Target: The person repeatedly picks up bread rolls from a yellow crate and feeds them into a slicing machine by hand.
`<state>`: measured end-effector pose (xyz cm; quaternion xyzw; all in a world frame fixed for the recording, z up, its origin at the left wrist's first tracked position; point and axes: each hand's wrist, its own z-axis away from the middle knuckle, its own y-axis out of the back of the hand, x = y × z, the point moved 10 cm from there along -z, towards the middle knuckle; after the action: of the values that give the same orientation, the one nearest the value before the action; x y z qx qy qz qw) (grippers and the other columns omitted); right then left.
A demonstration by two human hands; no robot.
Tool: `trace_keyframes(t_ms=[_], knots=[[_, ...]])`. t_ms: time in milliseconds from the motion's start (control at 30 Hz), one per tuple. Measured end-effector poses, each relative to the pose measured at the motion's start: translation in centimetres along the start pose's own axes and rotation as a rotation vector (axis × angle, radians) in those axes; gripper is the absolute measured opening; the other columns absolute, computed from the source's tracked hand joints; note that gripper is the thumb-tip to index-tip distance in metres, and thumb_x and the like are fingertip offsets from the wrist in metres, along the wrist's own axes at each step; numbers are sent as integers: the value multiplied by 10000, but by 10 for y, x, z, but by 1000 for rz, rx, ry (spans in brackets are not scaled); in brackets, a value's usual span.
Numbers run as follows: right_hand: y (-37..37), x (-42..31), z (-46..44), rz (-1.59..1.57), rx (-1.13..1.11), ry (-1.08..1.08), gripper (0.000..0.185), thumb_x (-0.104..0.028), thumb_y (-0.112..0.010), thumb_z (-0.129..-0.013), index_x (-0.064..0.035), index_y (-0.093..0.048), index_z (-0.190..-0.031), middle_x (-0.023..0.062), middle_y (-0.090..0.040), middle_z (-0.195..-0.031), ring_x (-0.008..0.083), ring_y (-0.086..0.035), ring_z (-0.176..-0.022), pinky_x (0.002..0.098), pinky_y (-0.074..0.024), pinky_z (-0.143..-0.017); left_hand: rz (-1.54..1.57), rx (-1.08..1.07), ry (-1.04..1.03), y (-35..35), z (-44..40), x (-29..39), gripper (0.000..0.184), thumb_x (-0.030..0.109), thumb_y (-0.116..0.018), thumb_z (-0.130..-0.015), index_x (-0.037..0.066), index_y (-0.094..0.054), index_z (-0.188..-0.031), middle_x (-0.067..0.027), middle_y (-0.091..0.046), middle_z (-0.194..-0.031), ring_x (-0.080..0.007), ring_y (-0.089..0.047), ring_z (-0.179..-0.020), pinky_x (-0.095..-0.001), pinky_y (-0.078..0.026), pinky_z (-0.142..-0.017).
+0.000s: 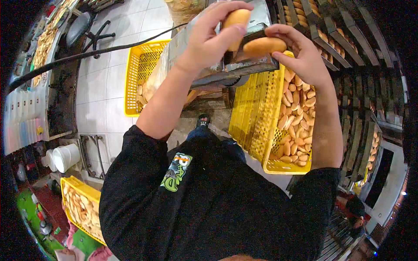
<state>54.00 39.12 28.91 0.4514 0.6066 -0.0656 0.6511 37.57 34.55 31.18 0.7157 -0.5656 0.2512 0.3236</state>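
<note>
My left hand is closed around a golden bread roll, held upright over a metal machine. Between the fingers and thumb of my right hand lies a second bread roll, roughly level, just above the machine's front edge. A dark round wheel-like part shows under the machine's front. To the right, below my right forearm, stands a yellow crate with many bread rolls in it.
Another yellow crate at left holds a clear plastic bag and some rolls. A black cable crosses the upper left. Racks of bread trays line the right side. White buckets and a filled yellow crate stand lower left.
</note>
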Motion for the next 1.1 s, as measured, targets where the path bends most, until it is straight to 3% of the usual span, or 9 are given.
trace_keyframes(t_ms=[233, 433, 567, 667, 800, 900, 967, 1067, 1100], knots=[[23, 4, 29, 163, 199, 12, 336, -48, -607, -812, -45, -577, -1146, 55, -601, -1112, 149, -562, -1064, 296, -438, -931, 166, -73, 66, -35, 5, -22, 605, 168, -781, -762, 49, -476, -1270, -49, -588, -1071, -125, -550, -974, -278, -433, -801], [43, 26, 79, 157, 303, -162, 283, -108, -597, -869, -63, -590, -1148, 39, -634, -1045, 131, -590, -964, 279, -454, -882, 254, 85, -149, -17, -3, -8, 599, 134, -784, -753, 57, -470, -1258, -46, -566, -1122, -127, -558, -988, -258, -446, -795], [39, 34, 96, 124, 321, -201, 279, -109, -601, -869, -56, -593, -1143, 30, -638, -1030, 116, -585, -954, 275, -454, -870, 255, -91, 64, -47, -2, -26, 514, 181, -699, -838, 65, -450, -1272, -74, -547, -1156, -163, -539, -1031, -300, -437, -866], [39, 51, 128, 21, 376, -310, 279, -109, -598, -880, -53, -587, -1152, 34, -632, -1033, 112, -580, -948, 265, -453, -865, -148, -239, 96, -65, 13, -38, 149, 99, -617, -819, 32, -647, -949, -76, -652, -886, -137, -602, -751, -265, -480, -692], [36, 130, 235, -152, 536, -570, 287, -106, -594, -887, -52, -579, -1169, 46, -623, -1040, 134, -581, -961, 255, -459, -858, -588, -414, -181, -58, 45, -54, 152, 106, -675, -746, 59, -689, -891, -71, -674, -975, -268, -594, -992, -358, -467, -888], [31, 208, 348, -69, 619, -829, 301, -161, -599, -882, -37, -584, -1156, 67, -626, -1038, 156, -589, -975, 274, -467, -856, -620, -27, -8, -18, 63, -54, 54, 40, -681, -802, 0, -653, -828, -117, -675, -952, -213, -638, -866, -300, -491, -803], [19, 247, 421, 49, 602, -1043, 334, -211, -603, -872, -23, -587, -1147, 96, -631, -1049, 176, -597, -986, 293, -471, -860, -254, 330, 149, 19, 100, -67, 76, 10, -586, -861, -59, -605, -836, -148, -652, -956, -190, -609, -865, -294, -482, -777], [-12, 302, 500, 121, 481, -1167, 406, -272, -617, -831, -8, -590, -1139, 132, -634, -1071, 199, -604, -974, 319, -471, -867, -310, 337, 111, -9, 128, -18, 124, 58, -544, -901, -54, -587, -873, -141, -628, -962, -185, -598, -837, -271, -469, -766], [-23, 317, 515, 121, 403, -1176, 401, -250, -604, -810, -10, -589, -1131, 167, -628, -1107, 266, -611, -986, 346, -467, -883, -244, 263, 141, -34, 139, 1, 220, 153, -535, -921, -39, -544, -1026, -170, -614, -1032, -227, -596, -923, -319, -461, -841]])
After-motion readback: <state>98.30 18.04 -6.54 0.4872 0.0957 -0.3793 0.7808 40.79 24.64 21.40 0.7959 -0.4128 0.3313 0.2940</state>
